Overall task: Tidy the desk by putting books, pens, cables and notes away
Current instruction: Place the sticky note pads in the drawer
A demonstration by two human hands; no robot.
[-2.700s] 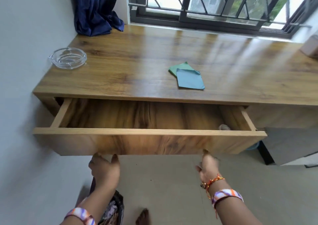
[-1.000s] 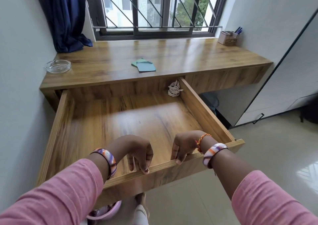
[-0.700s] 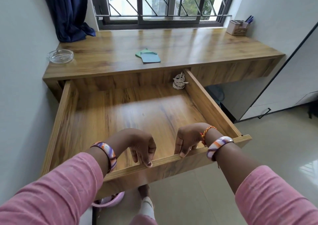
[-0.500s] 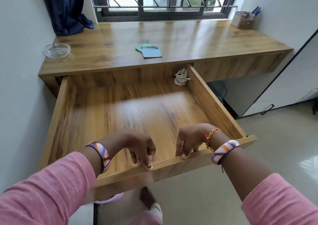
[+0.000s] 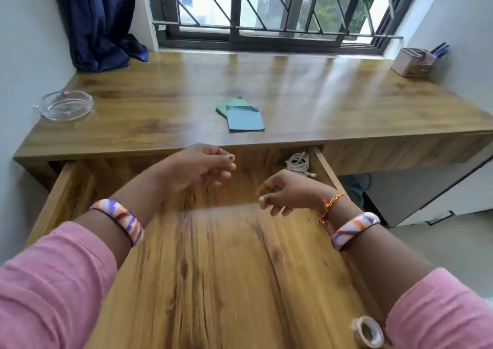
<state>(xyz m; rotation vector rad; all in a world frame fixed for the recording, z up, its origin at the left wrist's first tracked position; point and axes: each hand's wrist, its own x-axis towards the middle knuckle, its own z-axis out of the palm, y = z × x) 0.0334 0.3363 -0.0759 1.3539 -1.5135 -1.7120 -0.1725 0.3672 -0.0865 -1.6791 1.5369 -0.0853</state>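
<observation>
Notes (image 5: 245,117), a green sheet under a blue one, lie on the table (image 5: 346,103) just behind the open drawer (image 5: 226,268), near the table's front edge. Both hands hover above the drawer floor, empty, with fingers loosely curled: the left hand (image 5: 201,168) is raised close to the table edge, nearest the notes, and the right hand (image 5: 284,192) hangs lower, toward the drawer's right wall. A coiled white cable (image 5: 298,163) already sits in the drawer's far right corner, and a roll of tape (image 5: 368,331) lies at its near right corner. A pen holder (image 5: 412,61) with blue pens stands far beyond the drawer, at the table's right back corner; a glass ashtray (image 5: 64,105) sits beyond the drawer's left side.

The step in hand looks like fetching the notes for the drawer. Thin paper lies flat on smooth wood, so it seems wise to slide both sheets together toward the table edge, above the drawer, and pinch them where they overhang. Keeping them stacked saves a second reach. Laying them on the bare drawer floor, apart from the cable, should keep them uncreased.
</observation>
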